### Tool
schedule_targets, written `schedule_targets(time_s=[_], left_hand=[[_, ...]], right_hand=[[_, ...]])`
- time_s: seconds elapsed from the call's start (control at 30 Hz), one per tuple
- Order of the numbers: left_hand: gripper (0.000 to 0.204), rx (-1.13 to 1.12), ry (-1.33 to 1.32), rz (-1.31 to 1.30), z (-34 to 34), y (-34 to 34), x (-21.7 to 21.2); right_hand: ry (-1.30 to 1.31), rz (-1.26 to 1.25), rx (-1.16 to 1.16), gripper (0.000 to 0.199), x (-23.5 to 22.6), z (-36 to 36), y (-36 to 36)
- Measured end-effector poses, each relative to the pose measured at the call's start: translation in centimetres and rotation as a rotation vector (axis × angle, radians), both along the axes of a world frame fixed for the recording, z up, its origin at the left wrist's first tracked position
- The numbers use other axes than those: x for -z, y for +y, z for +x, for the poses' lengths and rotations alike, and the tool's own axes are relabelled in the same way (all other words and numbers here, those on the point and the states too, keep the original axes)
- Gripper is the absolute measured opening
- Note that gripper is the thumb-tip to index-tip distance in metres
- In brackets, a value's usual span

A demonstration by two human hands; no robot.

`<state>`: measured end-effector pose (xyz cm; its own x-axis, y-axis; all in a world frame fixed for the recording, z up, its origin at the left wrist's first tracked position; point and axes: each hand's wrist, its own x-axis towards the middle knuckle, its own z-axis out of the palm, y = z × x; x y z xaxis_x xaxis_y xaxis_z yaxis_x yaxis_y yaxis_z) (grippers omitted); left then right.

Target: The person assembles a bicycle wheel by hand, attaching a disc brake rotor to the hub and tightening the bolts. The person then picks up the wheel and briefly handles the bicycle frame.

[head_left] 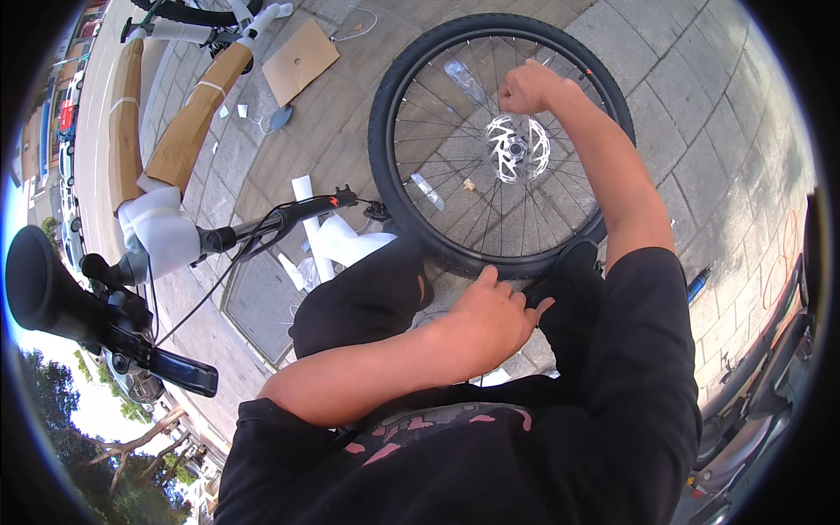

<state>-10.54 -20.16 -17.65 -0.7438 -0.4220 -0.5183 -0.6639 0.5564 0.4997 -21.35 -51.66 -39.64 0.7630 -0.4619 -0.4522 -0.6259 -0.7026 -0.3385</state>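
I see two bare hands, well apart from each other. The right hand (528, 87), upper centre of the frame, has its fingers curled in over the upper part of a bicycle wheel (516, 150); I cannot tell whether it grips a spoke. The left hand (494, 322), just below centre, is loosely bent by the lower edge of that wheel, and I cannot tell whether it touches the tyre (382, 149). The wheel fills the upper centre and faces me: chunky black tyre, black rim with a small orange mark at its upper right, many thin dark spokes, and one silver brake disc (503, 157) with cut-outs around the hub. I cannot tell if it lies flat or tilts. Through the spokes I make out two clear plastic strips (464, 81) and one small tan scrap (470, 185). Close by, below the wheel, are two legs in black (359, 293). Left of centre I have white foam pieces (350, 242), overlapping too much to count. Further out, at the upper left, lie one square of brown cardboard (299, 59) and two tubes wrapped in cardboard (199, 114). One white foam bundle (162, 229) sits below those tubes, and one black screen (184, 373) is at the lower left. One blue tool (698, 285) lies on the paving (726, 201), right of centre.
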Motion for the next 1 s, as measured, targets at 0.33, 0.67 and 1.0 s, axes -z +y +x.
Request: schedule_targets(time_s=[0.33, 0.67, 1.0], left_hand=[[0.027, -0.050, 0.084, -0.097, 1.6, 0.2, -0.9], [0.025, -0.083, 0.082, -0.160, 2.2, 1.3, -1.5], [0.023, -0.102, 0.112, -0.180, 2.5, 1.3, -1.7]], right_hand=[[-0.336, 0.429, 0.817, 0.037, 5.9, -7.4, 14.1], [-0.295, 0.176, 0.682, 0.034, 6.4, -6.6, 16.3], [-0.238, 0.016, 0.498, 0.029, 5.6, -6.1, 16.2]])
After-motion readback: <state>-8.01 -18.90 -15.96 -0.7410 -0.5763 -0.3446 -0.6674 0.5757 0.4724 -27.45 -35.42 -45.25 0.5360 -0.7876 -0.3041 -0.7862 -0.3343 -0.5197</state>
